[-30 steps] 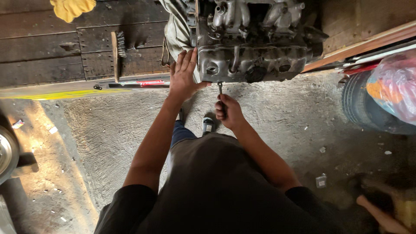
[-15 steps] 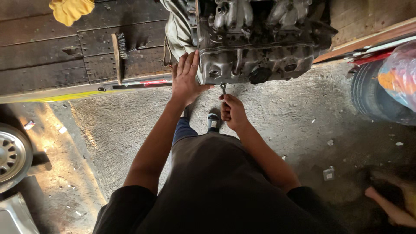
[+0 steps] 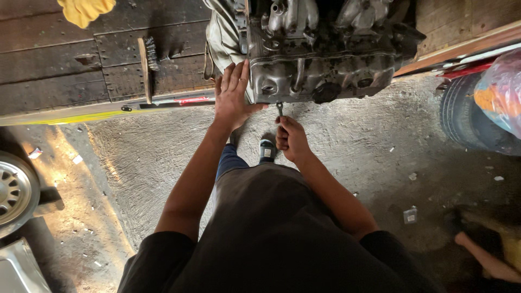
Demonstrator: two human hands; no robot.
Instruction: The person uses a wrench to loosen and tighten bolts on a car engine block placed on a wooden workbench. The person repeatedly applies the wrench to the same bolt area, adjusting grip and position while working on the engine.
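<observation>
A grimy grey engine block (image 3: 325, 59) rests on a dark wooden platform (image 3: 59, 70) at the top of the head view. My left hand (image 3: 232, 95) lies flat with fingers spread against the block's left front corner. Just below the block's lower edge, my right hand (image 3: 290, 138) is closed around the handle of a small metal wrench (image 3: 280, 110), whose head points up at the underside of the block. My dark shirt fills the bottom of the view.
A wire brush (image 3: 146, 65) lies on the platform, a yellow cloth (image 3: 84, 10) at the top left. A car wheel (image 3: 13, 190) sits left, a tyre (image 3: 469, 122) with a plastic bag (image 3: 502, 89) right. Another person's foot (image 3: 485, 260) shows at the lower right.
The view has shifted slightly, bringing the wheel at left further into frame. My hands stay in the same places on the block and the wrench.
</observation>
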